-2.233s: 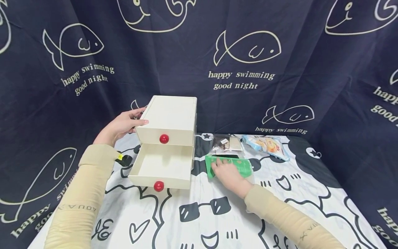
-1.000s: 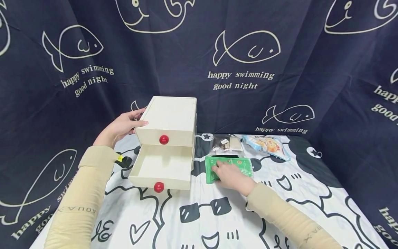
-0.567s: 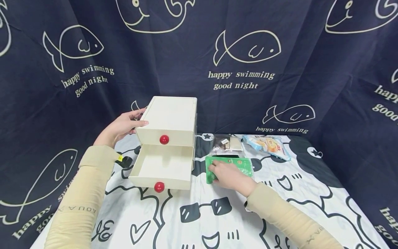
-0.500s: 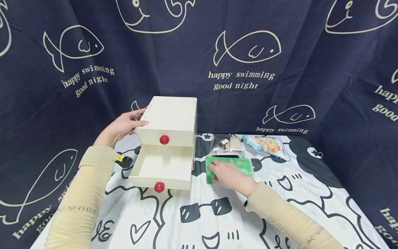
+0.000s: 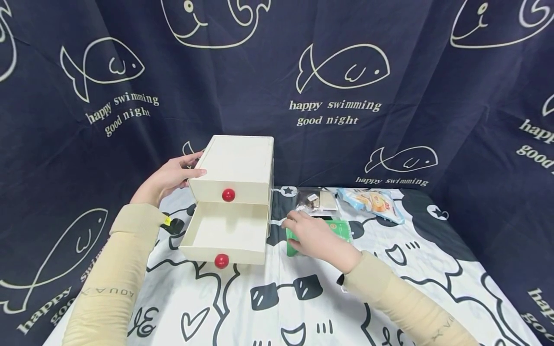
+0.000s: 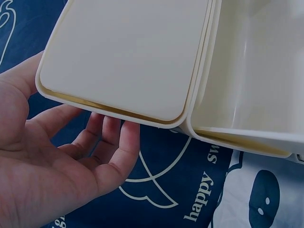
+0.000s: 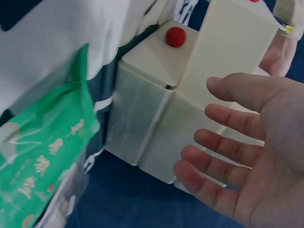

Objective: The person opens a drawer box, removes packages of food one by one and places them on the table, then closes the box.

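A white drawer cabinet (image 5: pixel 242 156) with red knobs stands left of centre in the head view, its lower drawer (image 5: pixel 231 226) pulled out and bare inside. My left hand (image 5: pixel 166 178) rests against the cabinet's upper left side, thumb over the top edge; the left wrist view shows fingertips (image 6: pixel 129 130) touching the panel's edge. Above a green packet (image 5: pixel 342 230), my right hand (image 5: pixel 318 238) hovers and hides much of it. In the right wrist view the right hand (image 7: pixel 266 142) has spread fingers and nothing in them, and the green packet (image 7: pixel 47 147) lies apart from it.
Behind the green packet lies a clear bag with brown contents (image 5: pixel 318 201), and right of that a light-blue snack bag (image 5: pixel 372 204). A black item with a yellow tag (image 5: pixel 173 223) sits left of the drawer. A dark curtain (image 5: pixel 337 144) closes off the back.
My right hand has let go of the green packet and lifted slightly off it, fingers spreading. The left hand and the cabinet have stayed put.
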`<state>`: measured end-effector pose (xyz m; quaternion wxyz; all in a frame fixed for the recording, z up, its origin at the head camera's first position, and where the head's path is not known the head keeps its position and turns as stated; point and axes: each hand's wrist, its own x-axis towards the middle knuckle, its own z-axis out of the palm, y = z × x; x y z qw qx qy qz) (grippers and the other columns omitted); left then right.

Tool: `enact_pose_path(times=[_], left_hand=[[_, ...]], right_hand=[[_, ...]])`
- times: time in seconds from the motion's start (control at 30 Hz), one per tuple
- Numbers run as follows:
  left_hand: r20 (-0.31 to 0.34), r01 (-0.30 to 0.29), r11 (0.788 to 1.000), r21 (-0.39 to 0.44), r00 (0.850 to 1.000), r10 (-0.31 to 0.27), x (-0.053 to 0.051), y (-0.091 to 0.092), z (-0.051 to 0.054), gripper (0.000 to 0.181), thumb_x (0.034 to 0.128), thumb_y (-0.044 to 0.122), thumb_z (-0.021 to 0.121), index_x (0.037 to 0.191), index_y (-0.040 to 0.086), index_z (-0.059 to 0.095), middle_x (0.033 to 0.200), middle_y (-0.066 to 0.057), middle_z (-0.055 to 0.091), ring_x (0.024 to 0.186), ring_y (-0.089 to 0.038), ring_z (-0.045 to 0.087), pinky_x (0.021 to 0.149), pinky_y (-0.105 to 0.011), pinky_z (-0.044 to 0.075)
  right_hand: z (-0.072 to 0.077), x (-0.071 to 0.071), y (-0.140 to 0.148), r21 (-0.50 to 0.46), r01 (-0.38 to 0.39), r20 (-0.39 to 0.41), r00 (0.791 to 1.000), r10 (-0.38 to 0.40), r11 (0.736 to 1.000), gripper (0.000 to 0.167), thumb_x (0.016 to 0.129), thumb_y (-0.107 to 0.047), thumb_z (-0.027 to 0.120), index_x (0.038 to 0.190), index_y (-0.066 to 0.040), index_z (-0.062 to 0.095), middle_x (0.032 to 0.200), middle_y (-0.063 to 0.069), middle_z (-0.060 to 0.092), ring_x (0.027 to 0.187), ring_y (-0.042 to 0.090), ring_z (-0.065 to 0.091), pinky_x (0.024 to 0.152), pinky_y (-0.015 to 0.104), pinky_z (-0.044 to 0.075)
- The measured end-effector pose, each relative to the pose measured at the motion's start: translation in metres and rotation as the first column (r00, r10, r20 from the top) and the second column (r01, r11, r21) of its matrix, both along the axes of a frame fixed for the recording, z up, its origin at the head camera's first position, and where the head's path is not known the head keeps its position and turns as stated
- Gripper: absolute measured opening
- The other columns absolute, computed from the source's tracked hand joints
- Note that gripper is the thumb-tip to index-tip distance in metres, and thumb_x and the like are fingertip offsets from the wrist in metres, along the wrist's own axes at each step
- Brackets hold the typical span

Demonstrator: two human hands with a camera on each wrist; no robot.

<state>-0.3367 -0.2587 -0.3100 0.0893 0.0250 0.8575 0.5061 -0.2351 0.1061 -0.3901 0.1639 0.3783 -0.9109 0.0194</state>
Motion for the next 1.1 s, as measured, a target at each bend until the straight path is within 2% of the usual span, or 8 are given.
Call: enact_pose_path(times=[0.27,0.43,0.57,0.63,0.7,0.83,1.1], left_hand=[[-0.005,-0.001,1.0,-0.005,1.0,0.001,0.0,0.0,-0.001,0.075,0.0862,0.029,0.07,0.149,0.027,0.029,0.14,-0.014,0.032,0.111,-0.026,0.043,0.077,-0.029,0.047],[0.007,-0.002,1.0,0.003,1.0,0.002,0.002,0.001,0.0,0.074,0.0867,0.028,0.069,0.149,0.027,0.029,0.14,-0.014,0.031,0.11,-0.025,0.044,0.075,-0.029,0.046],[0.027,0.01,1.0,0.008,1.0,-0.01,0.013,0.008,0.013,0.074,0.0886,0.023,0.067,0.15,0.022,0.027,0.143,-0.017,0.028,0.111,-0.027,0.043,0.075,-0.028,0.046],[0.027,0.011,1.0,0.005,1.0,-0.012,0.016,0.009,0.016,0.073,0.0887,0.022,0.067,0.15,0.021,0.027,0.143,-0.018,0.028,0.111,-0.027,0.043,0.075,-0.028,0.045],[0.018,0.012,1.0,0.0,1.0,-0.012,0.015,0.008,0.014,0.074,0.0877,0.025,0.068,0.15,0.022,0.027,0.142,-0.017,0.029,0.11,-0.027,0.044,0.076,-0.028,0.046],[-0.003,0.006,1.0,0.002,1.0,-0.006,0.003,0.001,0.001,0.077,0.0841,0.032,0.072,0.149,0.027,0.03,0.14,-0.013,0.031,0.111,-0.025,0.045,0.079,-0.03,0.047],[-0.008,0.011,1.0,-0.005,1.0,-0.011,0.002,0.0,0.0,0.078,0.0842,0.033,0.071,0.149,0.027,0.029,0.138,-0.013,0.032,0.111,-0.024,0.044,0.078,-0.029,0.048]], right_hand=[[0.013,0.005,-0.007,-0.05,-0.022,-0.024,0.999,0.021,0.999,0.03,0.078,-0.024,0.075,0.105,-0.018,0.065,0.105,-0.001,0.058,0.091,0.016,0.058,0.052,0.027,0.048],[0.019,0.008,-0.01,-0.07,-0.05,-0.057,0.997,0.047,0.996,0.031,0.079,-0.022,0.074,0.108,-0.017,0.064,0.102,-0.001,0.058,0.085,0.015,0.057,0.05,0.026,0.046],[0.024,0.008,-0.013,-0.1,-0.099,-0.098,0.991,0.089,0.99,0.03,0.079,-0.021,0.073,0.107,-0.016,0.063,0.1,-0.002,0.057,0.082,0.015,0.055,0.05,0.025,0.045],[0.027,0.009,-0.015,-0.113,-0.119,-0.118,0.987,0.106,0.986,0.03,0.08,-0.021,0.073,0.107,-0.016,0.063,0.1,-0.002,0.058,0.083,0.015,0.056,0.054,0.026,0.047],[0.03,0.01,-0.017,-0.119,-0.131,-0.129,0.985,0.116,0.984,0.029,0.08,-0.021,0.073,0.106,-0.015,0.063,0.1,-0.002,0.058,0.084,0.015,0.056,0.057,0.027,0.049],[0.038,0.014,-0.023,-0.125,-0.146,-0.141,0.982,0.128,0.981,0.027,0.08,-0.021,0.072,0.105,-0.015,0.063,0.102,-0.002,0.059,0.087,0.016,0.057,0.061,0.028,0.05],[0.048,0.02,-0.037,-0.133,-0.194,-0.156,0.972,0.173,0.972,0.032,0.08,-0.021,0.072,0.11,-0.016,0.063,0.106,-0.002,0.06,0.092,0.015,0.057,0.068,0.028,0.052]])
